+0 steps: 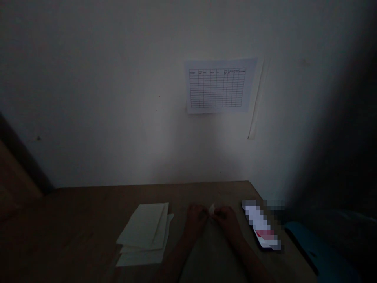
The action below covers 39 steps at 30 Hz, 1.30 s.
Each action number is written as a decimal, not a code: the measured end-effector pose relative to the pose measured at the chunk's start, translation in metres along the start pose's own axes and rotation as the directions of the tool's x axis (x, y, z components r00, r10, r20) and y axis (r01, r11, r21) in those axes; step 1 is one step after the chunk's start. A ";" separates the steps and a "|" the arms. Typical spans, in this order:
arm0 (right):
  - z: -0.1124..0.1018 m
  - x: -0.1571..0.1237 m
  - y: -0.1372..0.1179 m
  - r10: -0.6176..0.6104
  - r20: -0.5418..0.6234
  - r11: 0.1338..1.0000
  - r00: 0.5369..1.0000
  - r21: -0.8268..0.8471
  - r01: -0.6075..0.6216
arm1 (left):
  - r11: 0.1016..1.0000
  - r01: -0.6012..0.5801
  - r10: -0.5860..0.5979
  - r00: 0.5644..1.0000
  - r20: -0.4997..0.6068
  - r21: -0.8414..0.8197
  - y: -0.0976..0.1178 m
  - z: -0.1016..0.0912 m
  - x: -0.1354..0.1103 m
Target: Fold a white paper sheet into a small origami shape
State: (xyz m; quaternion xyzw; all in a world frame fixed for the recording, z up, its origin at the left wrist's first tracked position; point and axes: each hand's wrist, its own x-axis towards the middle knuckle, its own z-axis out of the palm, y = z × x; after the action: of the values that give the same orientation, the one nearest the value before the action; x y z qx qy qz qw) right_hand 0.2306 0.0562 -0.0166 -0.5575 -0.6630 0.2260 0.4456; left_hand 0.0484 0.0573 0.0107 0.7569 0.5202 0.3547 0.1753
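Observation:
Both of my hands meet over the front part of the wooden table, with a small pale piece of paper between them. My left hand has its fingers pinched at the paper's left side. On the other side, my right hand pinches the same paper with its fingertips. How the paper is folded is too dark and small to make out. Left of my left hand lies a loose stack of pale paper sheets, some of them askew.
A phone with a lit screen lies right of my right hand, near the table's right edge. A printed table sheet hangs on the pale wall behind. Beyond the right edge is a blue object, perhaps a seat.

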 end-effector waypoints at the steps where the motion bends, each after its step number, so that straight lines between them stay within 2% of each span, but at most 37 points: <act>1: 0.000 0.000 -0.001 -0.018 0.014 1.000 1.000 0.002 0.018 | 1.000 0.000 0.000 1.000 -0.012 0.007 0.000 -0.001 0.000; 5: 0.000 0.000 0.000 -0.054 0.056 0.999 0.997 0.002 0.054 | 1.000 -0.002 0.003 1.000 -0.023 0.027 -0.001 0.000 0.000; 11: 0.004 0.000 0.006 -0.041 -0.018 0.999 0.999 0.016 0.041 | 0.999 0.030 -0.031 0.999 0.026 0.013 -0.005 0.002 0.002; 15: 0.004 0.000 0.006 -0.035 -0.004 0.999 0.999 0.024 0.035 | 1.000 0.021 -0.021 0.999 0.026 0.010 -0.003 0.000 0.001; 23: 0.004 0.000 0.006 -0.034 -0.041 0.999 0.999 0.021 0.035 | 0.996 0.079 -0.080 0.996 0.042 0.030 0.007 -0.005 -0.003; 29: 0.007 -0.002 0.007 -0.039 -0.063 0.999 0.997 -0.026 0.037 | 0.989 0.104 -0.110 0.993 0.049 0.108 0.008 -0.005 -0.005; 39: 0.008 0.000 -0.004 -0.016 -0.009 0.992 1.000 -0.122 0.015 | 0.973 0.142 -0.154 0.987 0.050 0.184 0.013 -0.004 -0.005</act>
State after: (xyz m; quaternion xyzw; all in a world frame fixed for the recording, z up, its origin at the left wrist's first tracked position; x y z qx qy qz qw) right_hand 0.2223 0.0570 -0.0175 -0.5796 -0.6777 0.1786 0.4158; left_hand 0.0527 0.0472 0.0201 0.7397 0.5991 0.2678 0.1486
